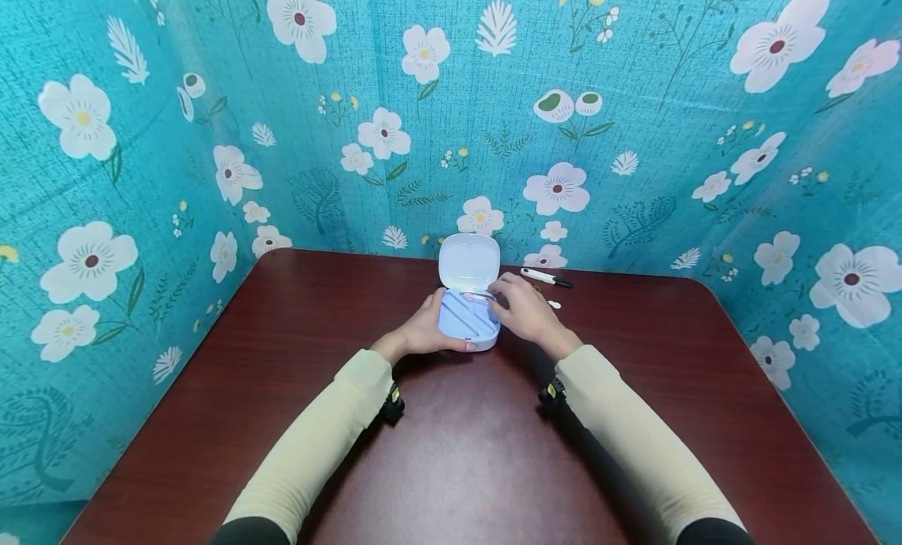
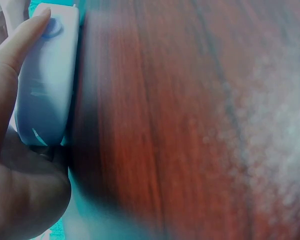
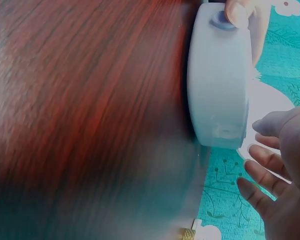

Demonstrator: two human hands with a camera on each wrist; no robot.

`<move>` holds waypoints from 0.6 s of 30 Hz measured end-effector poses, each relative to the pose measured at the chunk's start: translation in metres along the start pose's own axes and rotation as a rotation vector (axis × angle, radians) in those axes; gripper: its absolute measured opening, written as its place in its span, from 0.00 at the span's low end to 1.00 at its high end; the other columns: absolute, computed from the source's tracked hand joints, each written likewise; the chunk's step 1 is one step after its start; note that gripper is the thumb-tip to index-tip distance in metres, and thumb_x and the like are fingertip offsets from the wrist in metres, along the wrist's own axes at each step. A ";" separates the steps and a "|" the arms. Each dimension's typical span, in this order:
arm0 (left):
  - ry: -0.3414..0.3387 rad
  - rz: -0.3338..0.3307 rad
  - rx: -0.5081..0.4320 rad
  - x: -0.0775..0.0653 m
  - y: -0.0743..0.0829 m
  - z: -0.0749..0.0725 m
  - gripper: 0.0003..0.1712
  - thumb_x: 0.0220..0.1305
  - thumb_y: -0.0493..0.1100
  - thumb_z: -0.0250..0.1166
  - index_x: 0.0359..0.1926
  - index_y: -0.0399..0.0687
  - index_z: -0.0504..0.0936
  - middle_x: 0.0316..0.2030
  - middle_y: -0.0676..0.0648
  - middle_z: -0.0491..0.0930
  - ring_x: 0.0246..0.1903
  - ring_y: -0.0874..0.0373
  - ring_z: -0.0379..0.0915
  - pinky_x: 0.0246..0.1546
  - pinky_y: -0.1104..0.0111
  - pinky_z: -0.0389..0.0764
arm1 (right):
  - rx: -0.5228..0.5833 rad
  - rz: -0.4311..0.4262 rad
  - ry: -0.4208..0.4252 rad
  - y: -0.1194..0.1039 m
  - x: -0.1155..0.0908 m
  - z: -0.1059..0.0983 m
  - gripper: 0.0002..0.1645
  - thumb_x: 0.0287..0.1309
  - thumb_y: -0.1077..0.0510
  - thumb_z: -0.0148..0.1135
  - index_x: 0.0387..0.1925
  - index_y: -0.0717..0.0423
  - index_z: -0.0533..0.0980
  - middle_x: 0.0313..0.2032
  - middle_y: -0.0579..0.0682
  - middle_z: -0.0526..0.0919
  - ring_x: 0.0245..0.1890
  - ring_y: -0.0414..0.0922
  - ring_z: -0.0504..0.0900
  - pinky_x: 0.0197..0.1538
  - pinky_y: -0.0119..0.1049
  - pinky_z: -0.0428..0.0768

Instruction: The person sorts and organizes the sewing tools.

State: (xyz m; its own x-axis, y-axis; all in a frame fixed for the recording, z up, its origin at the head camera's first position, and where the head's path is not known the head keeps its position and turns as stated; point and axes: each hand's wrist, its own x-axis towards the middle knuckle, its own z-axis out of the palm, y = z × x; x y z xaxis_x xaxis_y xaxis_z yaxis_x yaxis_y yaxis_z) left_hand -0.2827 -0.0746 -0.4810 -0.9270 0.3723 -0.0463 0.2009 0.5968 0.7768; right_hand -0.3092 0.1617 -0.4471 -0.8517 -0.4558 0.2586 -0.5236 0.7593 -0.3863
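A pale blue-and-white plastic case [image 1: 468,316] stands on the table with its lid [image 1: 469,261] raised at the back. Diagonal grooves run across its inner tray. My left hand [image 1: 423,328] grips the case from the left, its thumb by the round button [image 2: 53,28] on the front. Over the right rear of the tray reaches my right hand [image 1: 524,310], thumb and fingertips close together there. A slender piece with a pinkish end [image 1: 470,296] lies across the back of the tray, right at those fingertips; I cannot tell whether they pinch it.
Behind my right hand a white marker pen with a black end [image 1: 546,277] lies on the dark red-brown table [image 1: 338,294]. A small white piece [image 1: 554,304] lies near it. A gold ridged piece [image 3: 188,234] shows low in the right wrist view. Floral turquoise cloth [image 1: 423,138] hangs around the table.
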 end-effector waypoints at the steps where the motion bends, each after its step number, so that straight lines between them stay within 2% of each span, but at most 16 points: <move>1: 0.004 0.004 -0.005 0.000 0.001 -0.001 0.70 0.42 0.62 0.84 0.77 0.48 0.49 0.67 0.41 0.61 0.63 0.50 0.63 0.64 0.56 0.68 | 0.002 0.002 0.002 0.001 -0.001 -0.001 0.15 0.66 0.58 0.66 0.51 0.59 0.83 0.45 0.51 0.81 0.43 0.48 0.79 0.48 0.47 0.80; 7: 0.020 0.018 -0.016 -0.002 0.004 -0.003 0.70 0.40 0.60 0.85 0.76 0.47 0.52 0.66 0.42 0.62 0.62 0.50 0.64 0.65 0.57 0.68 | -0.008 0.013 -0.003 0.007 -0.009 -0.008 0.16 0.65 0.57 0.67 0.52 0.59 0.83 0.47 0.53 0.82 0.46 0.49 0.80 0.52 0.49 0.80; 18: 0.014 0.003 -0.009 -0.003 0.003 -0.002 0.71 0.41 0.60 0.84 0.77 0.48 0.50 0.66 0.42 0.61 0.62 0.50 0.64 0.64 0.56 0.68 | -0.031 0.051 -0.020 0.020 -0.025 -0.014 0.18 0.64 0.57 0.68 0.54 0.59 0.82 0.50 0.55 0.80 0.50 0.51 0.80 0.54 0.52 0.80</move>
State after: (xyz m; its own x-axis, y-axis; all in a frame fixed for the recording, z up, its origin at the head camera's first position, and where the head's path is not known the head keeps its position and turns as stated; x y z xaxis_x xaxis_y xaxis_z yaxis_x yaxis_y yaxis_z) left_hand -0.2801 -0.0751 -0.4778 -0.9307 0.3640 -0.0350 0.2010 0.5893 0.7825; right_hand -0.2987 0.1949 -0.4492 -0.8775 -0.4251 0.2220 -0.4792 0.7954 -0.3711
